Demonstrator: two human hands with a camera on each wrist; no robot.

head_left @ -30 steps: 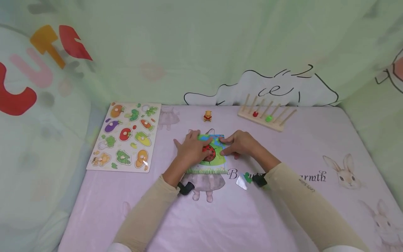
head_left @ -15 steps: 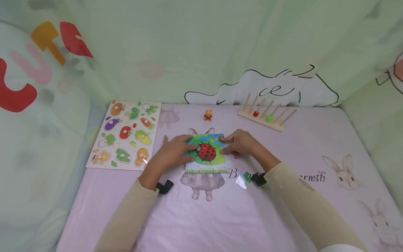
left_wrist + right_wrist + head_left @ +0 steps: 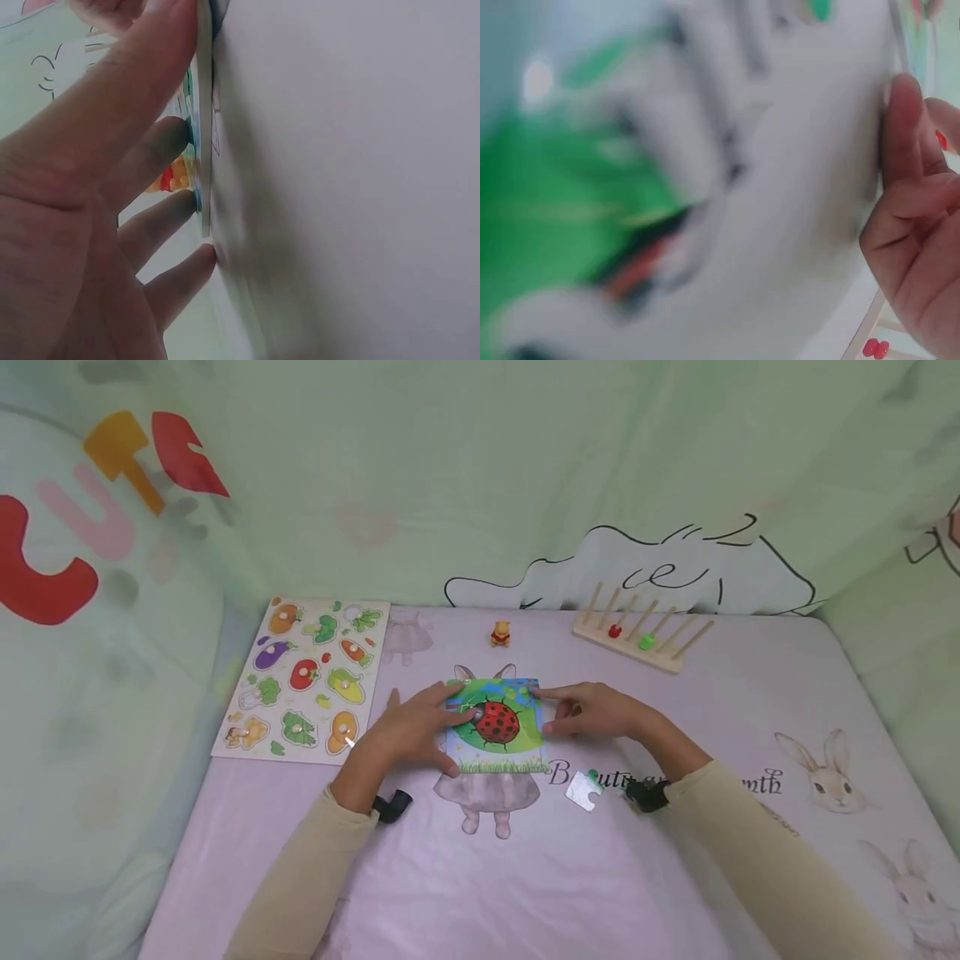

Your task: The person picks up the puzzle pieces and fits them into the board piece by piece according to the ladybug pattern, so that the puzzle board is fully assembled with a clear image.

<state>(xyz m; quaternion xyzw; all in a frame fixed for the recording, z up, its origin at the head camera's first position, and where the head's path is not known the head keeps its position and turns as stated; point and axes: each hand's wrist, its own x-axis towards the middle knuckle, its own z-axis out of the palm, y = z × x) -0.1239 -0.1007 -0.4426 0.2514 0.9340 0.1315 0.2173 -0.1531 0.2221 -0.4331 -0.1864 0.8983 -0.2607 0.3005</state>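
Observation:
A square ladybug jigsaw puzzle (image 3: pixel 498 727) lies flat on the pink cloth. My left hand (image 3: pixel 408 727) spreads its fingers over the puzzle's left side, with fingertips on the picture and the thumb by the lower left corner. In the left wrist view, the puzzle (image 3: pixel 202 142) shows edge-on, and the fingers touch its side. My right hand (image 3: pixel 596 710) is at the opposite edge: its straight index finger reaches the upper right corner and its thumb touches the side, the other fingers folded under. A silver-backed jigsaw piece (image 3: pixel 583 791) lies below the right hand.
At the left lies a vegetable peg puzzle board (image 3: pixel 300 677). A small yellow bear figure (image 3: pixel 500 633) stands behind the ladybug puzzle. A wooden rack with upright pegs (image 3: pixel 637 643) holds red and green beads at the back right. Green curtains surround the table.
My left hand has drawn back from over the ladybug to the puzzle's left side. The right hand has shifted slightly right and its index finger has straightened, showing more of the loose silver piece.

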